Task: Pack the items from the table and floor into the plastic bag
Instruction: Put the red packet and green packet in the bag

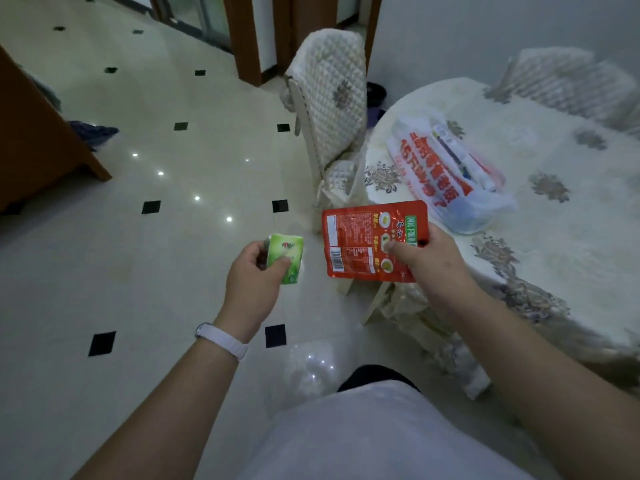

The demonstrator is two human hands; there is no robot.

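Both hands were loaded. The left hand (254, 271) gripped a small green tissue pack (286, 258), thumb on its face and fingers behind it, held out over the tiled floor (138, 237). The right hand (424, 258) pinched a flat red snack pouch (372, 240) at its right edge, thumb pressed on the printed front, the pouch hanging in the air just short of the surface (571, 237) and in front of a padded chair (329, 98).

The plastic bag (450, 171) — white with red lettering — lay on its side on the surface at about one o'clock from the pouch, well apart from both hands, something already showing inside it. Its mouth looked slack and partly collapsed; which way it opened could not be told for sure.

By my reading, the step in hand was carrying two collected items to the bag. The next move called for reaching toward one o'clock and getting the mouth open — awkward with both hands full, so one item would probably need setting down or sliding in first.
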